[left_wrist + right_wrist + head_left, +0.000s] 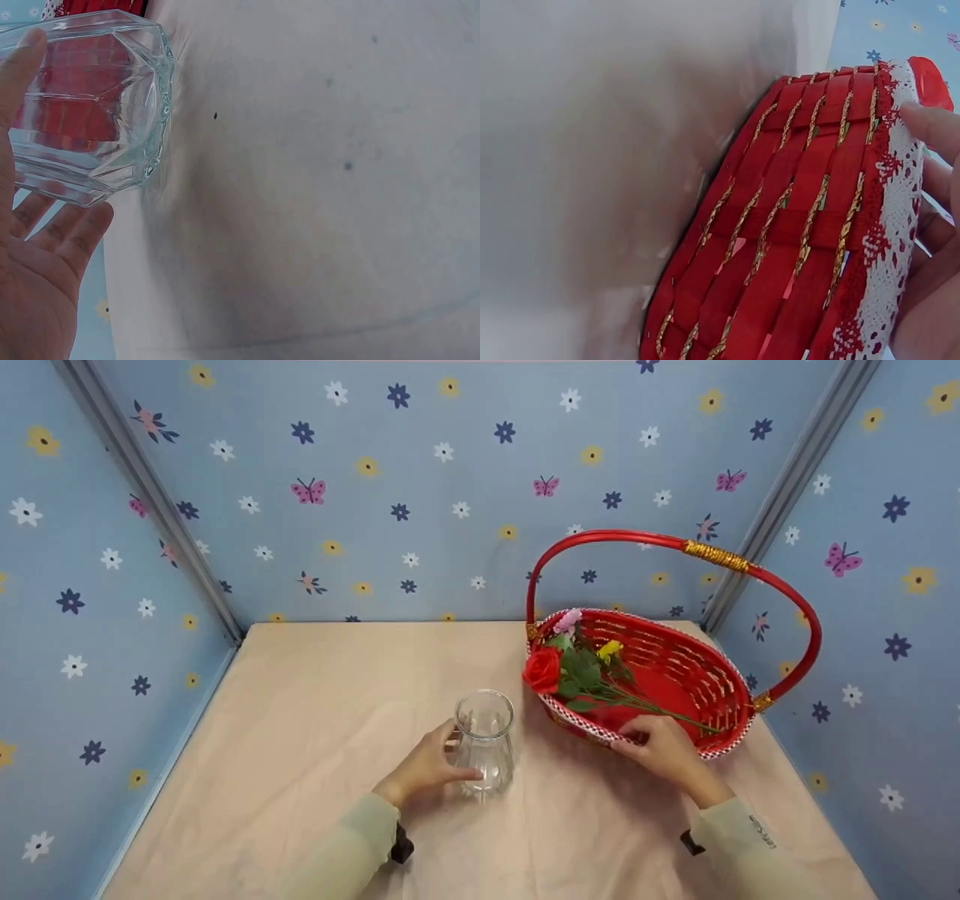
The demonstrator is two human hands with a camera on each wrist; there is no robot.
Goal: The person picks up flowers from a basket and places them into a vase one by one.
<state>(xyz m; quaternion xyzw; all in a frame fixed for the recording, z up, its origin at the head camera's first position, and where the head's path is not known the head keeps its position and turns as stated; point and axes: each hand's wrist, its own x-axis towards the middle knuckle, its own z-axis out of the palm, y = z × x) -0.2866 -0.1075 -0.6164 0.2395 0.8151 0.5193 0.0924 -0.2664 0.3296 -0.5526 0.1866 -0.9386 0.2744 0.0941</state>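
A clear glass vase [484, 757] with a flared mouth stands upright on the table, its faceted base showing in the left wrist view. My left hand [429, 765] holds it from the left, thumb across the near side and fingers round the far side. At the right, my right hand [664, 750] grips the near rim of a red woven basket [802, 202], thumb over the white lace trim and fingers inside. In the basket lie a red rose [542, 670], a pink flower [568, 622] and a yellow flower [610, 650], their green stems pointing toward the right hand.
The basket's tall red handle [622, 536], wrapped in gold cord, arches above it. A pale cloth covers the table [322, 682]. Blue flower-patterned panels [442, 510] stand at the back and both sides, with grey posts [795, 487] at the corners.
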